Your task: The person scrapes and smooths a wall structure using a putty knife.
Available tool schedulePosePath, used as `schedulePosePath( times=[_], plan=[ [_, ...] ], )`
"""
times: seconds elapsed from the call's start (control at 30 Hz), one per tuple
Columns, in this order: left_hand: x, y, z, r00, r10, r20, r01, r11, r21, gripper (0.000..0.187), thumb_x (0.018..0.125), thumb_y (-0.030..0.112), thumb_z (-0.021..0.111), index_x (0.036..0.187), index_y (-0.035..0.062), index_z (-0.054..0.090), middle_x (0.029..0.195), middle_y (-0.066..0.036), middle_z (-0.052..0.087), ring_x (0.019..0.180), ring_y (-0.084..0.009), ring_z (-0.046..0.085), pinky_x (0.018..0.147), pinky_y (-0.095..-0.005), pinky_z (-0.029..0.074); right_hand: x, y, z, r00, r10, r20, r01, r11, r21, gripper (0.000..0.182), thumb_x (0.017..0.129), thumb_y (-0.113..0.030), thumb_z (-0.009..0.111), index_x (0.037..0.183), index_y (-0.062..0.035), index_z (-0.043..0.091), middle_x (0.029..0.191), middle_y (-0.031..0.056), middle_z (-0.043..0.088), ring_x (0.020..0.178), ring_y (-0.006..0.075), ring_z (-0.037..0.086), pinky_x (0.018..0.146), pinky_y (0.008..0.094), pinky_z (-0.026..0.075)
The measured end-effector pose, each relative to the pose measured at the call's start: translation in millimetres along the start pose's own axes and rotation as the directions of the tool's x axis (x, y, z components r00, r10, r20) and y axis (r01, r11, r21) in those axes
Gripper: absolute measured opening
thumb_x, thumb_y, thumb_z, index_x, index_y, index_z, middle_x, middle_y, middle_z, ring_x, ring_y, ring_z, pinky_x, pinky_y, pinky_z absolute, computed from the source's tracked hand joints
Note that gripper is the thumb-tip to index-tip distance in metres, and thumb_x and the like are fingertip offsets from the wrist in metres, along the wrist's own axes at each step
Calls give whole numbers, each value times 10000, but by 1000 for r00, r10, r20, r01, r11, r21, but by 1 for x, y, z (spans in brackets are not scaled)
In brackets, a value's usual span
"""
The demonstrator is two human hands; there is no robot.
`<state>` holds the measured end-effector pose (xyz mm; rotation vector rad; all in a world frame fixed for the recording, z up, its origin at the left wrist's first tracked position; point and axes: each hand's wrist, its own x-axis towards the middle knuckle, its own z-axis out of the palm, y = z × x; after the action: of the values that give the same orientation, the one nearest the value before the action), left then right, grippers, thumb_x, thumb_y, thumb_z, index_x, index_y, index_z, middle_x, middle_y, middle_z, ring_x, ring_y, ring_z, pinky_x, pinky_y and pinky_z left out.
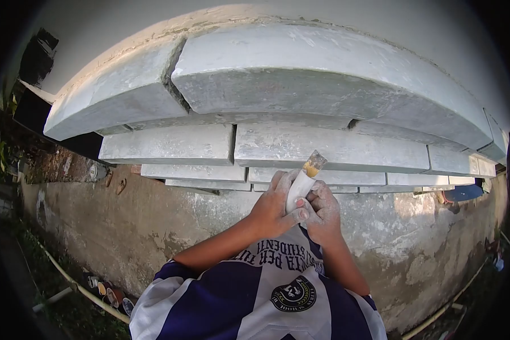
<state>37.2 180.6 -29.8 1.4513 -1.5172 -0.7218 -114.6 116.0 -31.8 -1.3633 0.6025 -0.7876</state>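
Observation:
Both my hands are closed around a small tool with a thick white handle (301, 190), held in front of my chest. A flat, grey, stained end (317, 159) with a yellowish patch at its base points up and away from me; it looks like a scraper blade. My left hand (276, 201) wraps the handle from the left, thumb across its lower part. My right hand (323, 212) grips it from the right, its fingers curled. White powder coats the fingers of both hands. Just beyond the tool are grey-white blocks (328, 148), which it overlaps in view.
Stepped rows of long grey-white slabs (277, 93) with dark gaps span the view ahead. Below them runs a stained concrete floor (209, 218). Shoes (114, 296) lie by a pale pole (79, 287) at lower left. A blue item (463, 193) sits at right.

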Motion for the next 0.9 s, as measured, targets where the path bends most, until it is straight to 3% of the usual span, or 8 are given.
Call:
schedulePosePath(
  times=[0.07, 0.17, 0.27, 0.37, 0.47, 0.67, 0.87, 0.9],
  plan=[
    [-6, -4, 0, 1000, -11, -15, 10, 999, -44, 657, 944, 344, 609, 1420, -51, 386, 1288, -242, 462, 1180, -367, 523, 1038, -441, 398, -2, 1, 3, 1000, 3, 19, -1, 998, -70, 264, 954, -5, 597, 1213, 13, 551, 965, 74, 658, 857, 99, 626, 756, 248, 510],
    [-13, -14, -1, 997, -54, -52, 46, 990, -131, 588, 975, 295, 586, 1418, -41, 395, 1279, -221, 503, 1193, -344, 529, 1041, -435, 401, -1, 2, 24, 996, -58, -70, 67, 988, 141, 298, 956, -6, 595, 1249, 20, 543, 969, 83, 680, 851, 111, 644, 755, 264, 527],
    [-24, -22, 1, 994, -37, -107, 17, 984, -179, 525, 1010, 268, 553, 1412, -34, 403, 1256, -201, 547, 1195, -311, 542, 1041, -418, 407, -3, 8, 30, 997, -29, -65, 32, 999, 43, 280, 953, -16, 613, 1230, 17, 580, 996, 99, 691, 835, 123, 660, 718, 273, 540],
    [-33, -33, 3, 991, -43, -125, 18, 980, -199, 495, 1038, 291, 520, 1396, -34, 413, 1236, -178, 572, 1156, -254, 563, 1024, -388, 425, -12, 32, 32, 991, -73, -115, 46, 974, -223, 236, 944, -32, 645, 1175, 10, 628, 1011, 114, 697, 822, 132, 667, 684, 273, 546],
    [-44, -39, 9, 978, -171, -117, 113, 914, -388, 451, 1059, 298, 485, 1364, -30, 438, 1225, -156, 580, 1132, -204, 568, 1000, -360, 443, -16, 26, 43, 950, -291, -116, 196, 842, -503, 173, 917, -23, 687, 1087, -1, 664, 1040, 114, 685, 841, 137, 673, 671, 270, 544],
    [-49, -43, 32, 944, -310, -117, 178, 773, -609, 443, 1083, 312, 435, 1379, -16, 397, 1227, -123, 575, 1112, -156, 562, 964, -319, 462, -21, 37, 53, 918, -295, -266, 212, 931, -298, 316, 894, 16, 701, 1181, 7, 570, 1003, 74, 610, 747, 104, 594, 601, 233, 464],
    [-49, -35, 44, 963, -257, -79, 134, 714, -687, 451, 1086, 305, 431, 1397, -18, 382, 1225, -104, 577, 1106, -141, 557, 962, -301, 467, -21, 46, 42, 931, -255, -260, 191, 950, -246, 365, 944, -27, 636, 1277, 22, 496, 1100, 101, 561, 878, 126, 553, 738, 272, 465],
    [-48, -30, 46, 956, -270, -110, 132, 736, -664, 417, 1081, 296, 446, 1354, -20, 428, 1174, -102, 600, 1076, -144, 571, 945, -310, 472, -21, 52, 36, 926, -294, -236, 204, 917, -342, 418, 954, -51, 624, 1330, 27, 459, 1120, 113, 560, 901, 147, 556, 769, 296, 470]
  ],
)
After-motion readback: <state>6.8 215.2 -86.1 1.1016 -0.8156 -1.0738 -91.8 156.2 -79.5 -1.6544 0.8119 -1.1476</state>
